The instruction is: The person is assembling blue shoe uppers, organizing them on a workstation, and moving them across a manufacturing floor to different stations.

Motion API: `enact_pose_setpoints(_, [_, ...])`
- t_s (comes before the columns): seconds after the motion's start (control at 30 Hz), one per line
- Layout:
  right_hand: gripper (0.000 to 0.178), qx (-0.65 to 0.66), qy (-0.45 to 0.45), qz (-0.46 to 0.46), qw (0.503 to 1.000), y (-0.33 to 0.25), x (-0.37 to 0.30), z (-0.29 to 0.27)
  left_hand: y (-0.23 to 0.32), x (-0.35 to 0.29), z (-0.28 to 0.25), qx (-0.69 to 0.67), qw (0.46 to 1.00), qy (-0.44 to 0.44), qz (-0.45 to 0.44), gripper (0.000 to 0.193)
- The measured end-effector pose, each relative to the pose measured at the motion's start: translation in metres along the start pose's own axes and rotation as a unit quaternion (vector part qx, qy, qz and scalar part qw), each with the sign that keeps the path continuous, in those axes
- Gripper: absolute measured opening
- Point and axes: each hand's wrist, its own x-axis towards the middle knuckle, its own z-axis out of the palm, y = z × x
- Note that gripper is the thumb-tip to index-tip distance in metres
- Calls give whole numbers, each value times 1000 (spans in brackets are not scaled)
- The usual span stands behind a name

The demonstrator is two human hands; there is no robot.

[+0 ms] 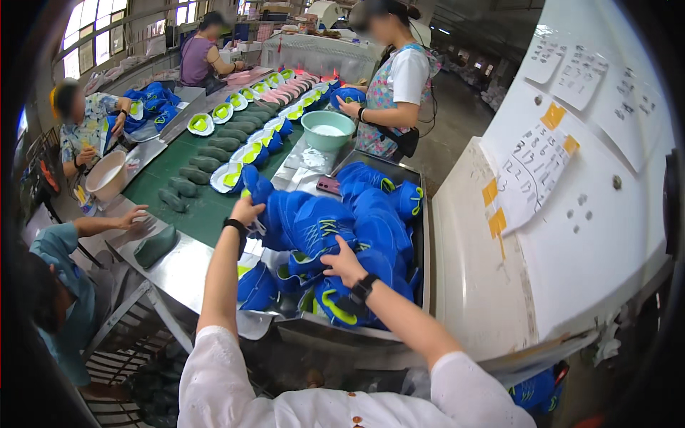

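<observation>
My left hand (246, 213) is closed on a blue shoe upper (256, 182), raised at the left edge of a heaped pile. White strings hang beside its fingers. Over the pile, my right hand (345, 263) grips another blue shoe upper (318, 227) with yellow-green lacing, its index finger extended along the fabric. More blue uppers (382, 232) with yellow-green linings fill the metal tray (427, 267) around both hands. One upper (257, 287) lies below my left wrist at the near edge. My fingertips are partly hidden by the fabric.
Left of the pile, a green conveyor (150, 185) carries rows of dark shoe lasts (212, 153) and uppers. A green basin (327, 130) and a phone (328, 185) sit beyond the tray. A white panel (492, 235) stands right. Co-workers (403, 93) surround the line; one reaches in from the left.
</observation>
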Motion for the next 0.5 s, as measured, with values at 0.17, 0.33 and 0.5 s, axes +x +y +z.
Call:
enact_pose_setpoints(0.17, [72,124,-22,-87,988,-17,-50,-8,-2,52,67,144,989,-4,-22,49])
enact_pose_setpoints(0.33, [66,11,-44,-165,985,-8,-75,0,-2,74,86,203,979,1,-11,67])
enact_pose_setpoints(0.5, [62,-15,-66,-219,973,-12,-109,9,-14,37,77,204,976,17,-68,76])
